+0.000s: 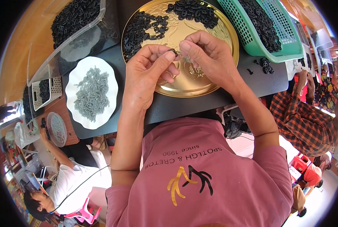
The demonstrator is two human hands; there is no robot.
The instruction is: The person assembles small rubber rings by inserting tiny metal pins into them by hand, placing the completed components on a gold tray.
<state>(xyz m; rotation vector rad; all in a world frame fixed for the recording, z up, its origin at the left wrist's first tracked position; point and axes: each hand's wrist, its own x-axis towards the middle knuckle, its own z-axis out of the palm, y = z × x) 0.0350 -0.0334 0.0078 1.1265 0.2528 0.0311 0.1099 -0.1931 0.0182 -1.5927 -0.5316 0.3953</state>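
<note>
— Head view is showing both hands meeting over the gold tray (229, 56). What is the left hand (148, 73) pinching?

— Its thumb and forefinger are closing almost fully on a small black clip (173, 51), holding it just above the tray's middle. The right hand (206, 56) is touching it, fingers (186, 47) pressed nearly shut on a small pale metal piece (183, 54); what that piece is exactly, I cannot tell.

— How would you say it is done well?

— I am judging that keeping the two parts square and pressing with the fingertips, low over the tray, is catching anything that slips.

— And around them?

— Black clips are lying heaped at the tray's far rim, grey pieces are sitting on the white plate (75, 81) to the left, and the green basket (252, 41) is standing on the bench to the right.
</note>
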